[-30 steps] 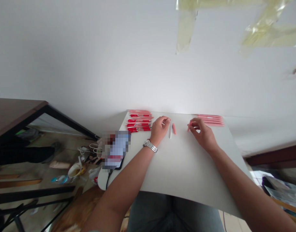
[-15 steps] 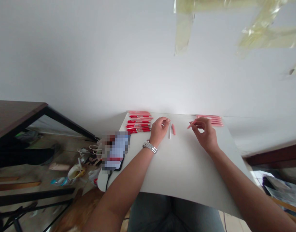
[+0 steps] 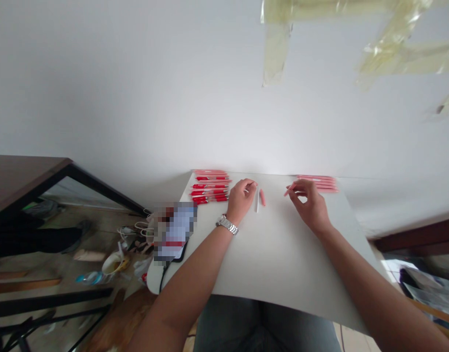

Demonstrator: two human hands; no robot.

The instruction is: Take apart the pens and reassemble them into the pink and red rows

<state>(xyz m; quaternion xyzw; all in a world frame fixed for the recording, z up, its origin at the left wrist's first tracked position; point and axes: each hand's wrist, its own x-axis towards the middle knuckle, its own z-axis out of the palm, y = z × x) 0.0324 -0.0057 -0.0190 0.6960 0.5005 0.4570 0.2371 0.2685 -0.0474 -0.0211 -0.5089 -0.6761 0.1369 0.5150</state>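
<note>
Change: hands barely shifted | Left hand (image 3: 241, 200): fingers curled, grip cannot tell, just beside white tube (image 3: 257, 199) and pink barrel (image 3: 262, 197) | Right hand (image 3: 308, 205): pinching pink stick (image 3: 288, 191) | Board (image 3: 283, 259): red pens (image 3: 209, 186) left, pink pens (image 3: 317, 183) right | Container: tilted cup (image 3: 112, 264) on floor (image 3: 63, 266), yellowish inside

Your right hand (image 3: 307, 205) pinches a slim pink pen part (image 3: 287, 192). Your left hand (image 3: 241, 199) curls just beside a white stick (image 3: 257, 200) and a pink stick (image 3: 262, 197). Red pens (image 3: 209, 188) lie at eleven o'clock, pink pens (image 3: 317, 183) at one o'clock, on a white board (image 3: 283, 264).
</note>
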